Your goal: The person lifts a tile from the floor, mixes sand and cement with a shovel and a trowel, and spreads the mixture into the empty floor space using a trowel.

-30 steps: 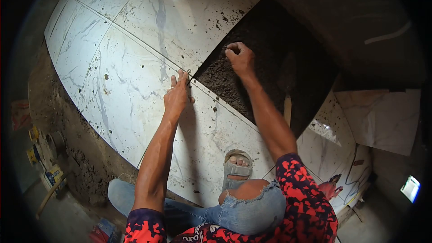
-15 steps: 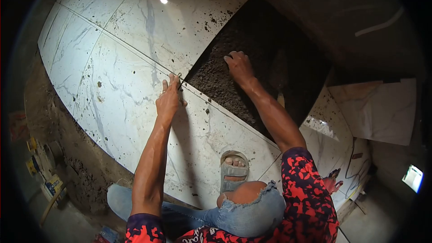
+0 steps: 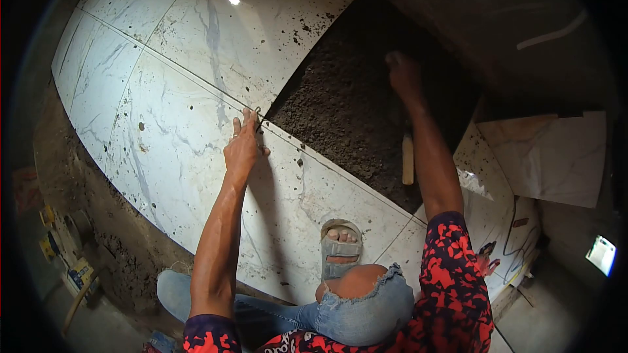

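Note:
My left hand [image 3: 242, 147] rests on a white marble-patterned floor tile [image 3: 190, 114], fingers stretched out and apart. Its fingertips lie beside the corner of a dark bed of crumbly mortar or soil [image 3: 333, 111]; a small loop of wire or string [image 3: 258, 111] shows there. Over the far part of that bed, in deep shadow, is my right hand [image 3: 404, 75]. Its fingers are too dark to make out, as is anything in them. Beside my right forearm lies a wooden handle [image 3: 407, 159], probably of a trowel, its other end lost in shadow.
Dark crumbs dot the laid tiles. Tile pieces [image 3: 556, 157] lean at the right, near a cable [image 3: 517, 235]. My sandalled foot [image 3: 341, 248] stands on the near tile. A yellow-and-grey tool [image 3: 80, 273] lies at lower left, beyond the tile edge.
My right hand has moved away to the right across the dark bed, into shadow, and the wooden handle shows more fully. My left hand stays at the tile corner.

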Available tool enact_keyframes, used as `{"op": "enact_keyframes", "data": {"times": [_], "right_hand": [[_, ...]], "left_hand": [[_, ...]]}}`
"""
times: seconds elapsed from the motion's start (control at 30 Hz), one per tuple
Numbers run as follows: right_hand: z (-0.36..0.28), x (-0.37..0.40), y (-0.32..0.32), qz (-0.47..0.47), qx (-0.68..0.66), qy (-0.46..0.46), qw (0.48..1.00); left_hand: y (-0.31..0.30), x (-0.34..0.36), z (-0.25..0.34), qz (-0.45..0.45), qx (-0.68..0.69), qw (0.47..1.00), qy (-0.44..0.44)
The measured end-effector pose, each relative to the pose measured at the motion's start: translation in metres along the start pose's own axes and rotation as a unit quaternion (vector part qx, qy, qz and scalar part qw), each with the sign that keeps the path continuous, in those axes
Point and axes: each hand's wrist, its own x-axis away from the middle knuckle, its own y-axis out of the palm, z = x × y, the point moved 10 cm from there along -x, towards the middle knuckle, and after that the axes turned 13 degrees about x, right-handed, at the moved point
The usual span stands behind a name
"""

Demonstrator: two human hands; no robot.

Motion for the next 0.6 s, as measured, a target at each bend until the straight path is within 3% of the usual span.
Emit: {"op": "enact_keyframes", "data": {"times": [0.07, 0.17, 0.23, 0.3, 0.4, 0.53, 0.6], "right_hand": [[0.012, -0.021, -0.008, 0.067, 0.113, -0.051, 0.990], [0.019, -0.029, 0.014, 0.031, 0.206, -0.002, 0.978], [-0.001, -0.025, 0.057, -0.106, 0.224, -0.083, 0.965], [-0.043, -0.002, 0.072, -0.053, 0.197, -0.194, 0.960], [-0.066, 0.020, 0.050, -0.137, 0.182, -0.118, 0.967], [-0.035, 0.014, 0.032, -0.106, 0.116, -0.114, 0.981], [-0.009, 0.011, 0.011, -0.103, 0.045, -0.015, 0.994]], "left_hand": [[0.000, 0.000, 0.000, -0.001, -0.001, 1.000, -0.003], [0.001, 0.001, 0.001, 0.007, -0.005, 1.000, 0.002], [-0.002, 0.000, 0.002, 0.018, -0.009, 1.000, 0.011], [0.000, 0.000, 0.001, 0.013, -0.012, 1.000, 0.008], [0.002, -0.001, -0.002, 0.001, -0.017, 1.000, -0.002], [-0.002, 0.000, 0.002, 0.009, -0.010, 1.000, 0.001], [-0.001, 0.000, 0.001, 0.007, -0.009, 1.000, 0.002]]}}
